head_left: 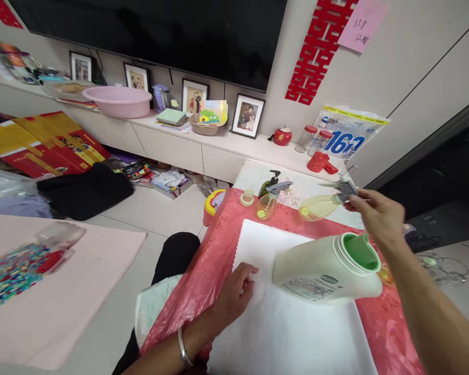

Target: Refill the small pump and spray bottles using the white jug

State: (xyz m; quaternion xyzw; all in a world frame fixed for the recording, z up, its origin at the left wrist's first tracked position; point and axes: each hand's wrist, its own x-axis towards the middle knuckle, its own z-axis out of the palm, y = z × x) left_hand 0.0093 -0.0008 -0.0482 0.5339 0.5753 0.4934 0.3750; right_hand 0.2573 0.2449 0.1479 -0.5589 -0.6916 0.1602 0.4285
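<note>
My right hand (379,211) grips a clear spray bottle (318,207) by its grey spray head, at the back right of the table. Yellowish liquid shows in the bottle, which is tilted and slightly blurred. My left hand (236,291) rests over the white cloth (254,323) with its fingers loosely bent and apart, holding nothing. Between my hands stands a large pale green jug (312,271), its lid off and its green spout showing. A second spray bottle (266,205) stands at the back edge, beside a small pale green cap (247,197).
Red plastic sheeting (226,229) covers the table under the cloth. Behind it are a dark green pump bottle (271,182) and red-lidded jars (307,139) on a long cabinet (180,140). A pink-topped table (82,291) with scattered beads (15,271) lies left.
</note>
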